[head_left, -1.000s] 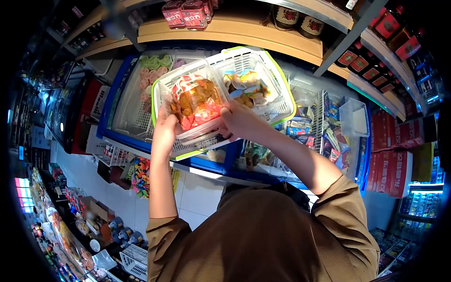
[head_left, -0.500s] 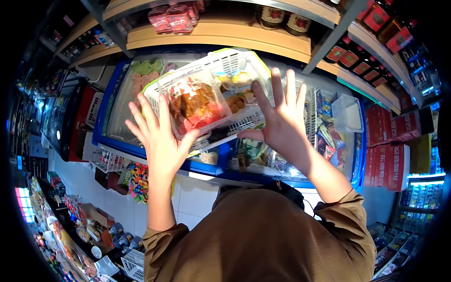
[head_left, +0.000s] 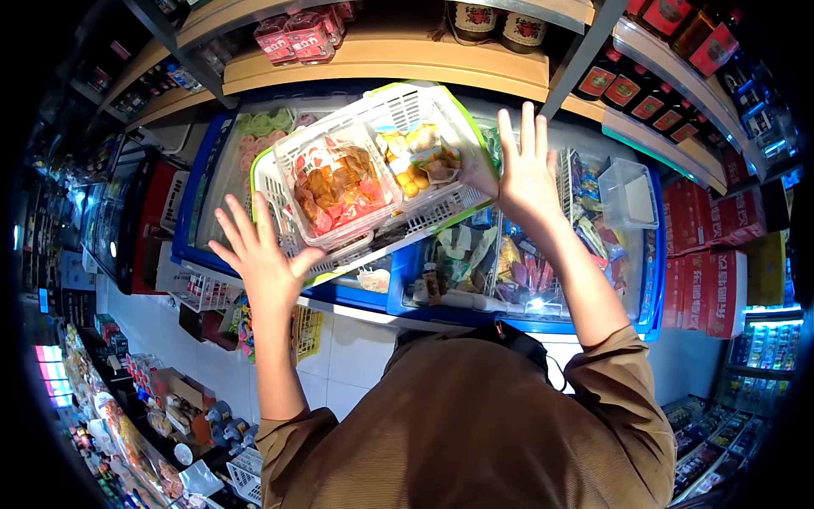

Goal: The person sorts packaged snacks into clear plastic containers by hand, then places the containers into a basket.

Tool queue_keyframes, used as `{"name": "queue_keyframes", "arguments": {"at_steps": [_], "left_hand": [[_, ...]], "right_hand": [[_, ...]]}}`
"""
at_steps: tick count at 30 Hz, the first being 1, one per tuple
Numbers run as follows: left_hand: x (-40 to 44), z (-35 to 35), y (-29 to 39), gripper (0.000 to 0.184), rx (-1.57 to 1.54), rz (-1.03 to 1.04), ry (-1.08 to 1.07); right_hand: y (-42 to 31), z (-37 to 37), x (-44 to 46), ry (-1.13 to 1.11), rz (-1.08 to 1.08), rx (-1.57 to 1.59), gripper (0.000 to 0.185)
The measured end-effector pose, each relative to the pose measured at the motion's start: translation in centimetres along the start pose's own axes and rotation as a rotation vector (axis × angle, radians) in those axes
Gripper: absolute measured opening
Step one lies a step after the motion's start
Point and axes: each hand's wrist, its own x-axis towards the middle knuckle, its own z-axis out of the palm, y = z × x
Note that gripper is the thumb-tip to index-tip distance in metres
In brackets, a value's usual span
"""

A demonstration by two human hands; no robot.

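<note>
A white plastic basket with a green rim [head_left: 270, 182] lies tilted across the top of a blue-framed chest freezer [head_left: 398, 293]. Inside it are a clear tub of red and brown wrapped food [head_left: 339, 182] and a bag of yellow round pieces [head_left: 415, 165]. My left hand [head_left: 264, 261] is spread open by the basket's near left corner, its thumb in front of the rim. By the basket's right end, my right hand [head_left: 527, 180] is also open, fingers pointing up and away. Whether either hand touches the basket I cannot tell. Neither holds anything.
Wooden shelves [head_left: 390, 72] run behind the freezer, with pink packs [head_left: 297, 38] and dark bottles [head_left: 653, 102]. A clear bin [head_left: 626, 195] and colourful packets [head_left: 585, 233] sit at the freezer's right. Red cartons [head_left: 704, 288] are stacked beyond. A yellow basket [head_left: 307, 331] stands on the floor.
Both hands stay open; in view, the left has shifted slightly left and down, the right slightly right and up. The basket appears a little further left, and its bag of yellow pieces shows more fully.
</note>
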Motion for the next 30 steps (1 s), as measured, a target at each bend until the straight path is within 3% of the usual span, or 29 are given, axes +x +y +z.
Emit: {"name": "queue_keyframes", "arguments": {"at_steps": [2,4,6,8,10,11,12,14,15,16,18,20,22,24,28,30], "left_hand": [[0.3,1.1,-2.4,0.118,-0.025,-0.113,0.023],[0.5,3.0,-5.0,0.087,-0.145,-0.296,-0.036],[0.7,4.6,-7.0,0.069,-0.21,-0.417,-0.227],[0.6,6.2,-8.5,0.066,-0.2,-0.438,-0.375],[0.5,7.4,-9.3,0.064,-0.217,-0.453,-0.491],[-0.1,9.9,-11.5,0.062,-0.285,-0.441,-0.469],[0.3,7.7,-8.8,0.057,-0.191,-0.451,-0.455],[0.3,9.9,-11.3,0.051,-0.336,-0.446,-0.476],[0.4,10.5,-12.1,0.05,-0.415,-0.45,-0.474],[0.5,11.0,-12.5,0.049,-0.492,-0.454,-0.473],[0.6,12.0,-12.9,0.045,-0.577,-0.528,-0.437],[0.3,13.0,-13.6,0.04,-0.741,-0.638,-0.413],[-0.4,13.7,-15.1,0.033,-1.224,-0.694,-0.472],[-1.1,13.8,-15.8,0.034,-1.228,-0.728,-0.455],[-1.7,12.1,-13.2,0.035,-1.341,-0.802,-0.377],[-3.3,14.1,-15.8,0.036,-1.288,-0.771,-0.351]], "right_hand": [[1.2,3.0,1.2,-0.002,0.051,0.189,0.096],[2.7,6.0,2.3,-0.038,0.158,0.303,0.084],[6.7,10.0,3.1,-0.226,-0.315,-0.135,0.059],[5.9,11.2,3.3,-0.052,-0.094,0.15,0.041],[2.3,5.5,3.6,-0.293,0.509,0.725,0.032],[3.0,7.2,3.6,-0.274,0.318,0.561,0.029],[3.8,8.7,3.6,-0.263,0.123,0.393,0.026],[3.8,8.9,3.7,-0.327,0.131,0.38,0.052],[2.9,7.7,3.4,-0.325,0.262,0.424,0.052],[3.0,7.9,3.0,-0.284,0.173,0.346,0.049],[4.2,8.3,2.5,-0.383,0.18,0.665,0.047],[4.8,9.4,1.4,-0.405,0.263,0.743,0.049],[3.9,9.2,0.1,-0.437,0.408,0.88,0.053],[3.3,7.1,-1.5,-0.462,0.637,1.036,0.059],[2.8,5.2,-2.6,-0.409,0.554,0.906,0.059],[1.4,4.1,-2.2,-0.397,0.455,0.81,0.058]]}}
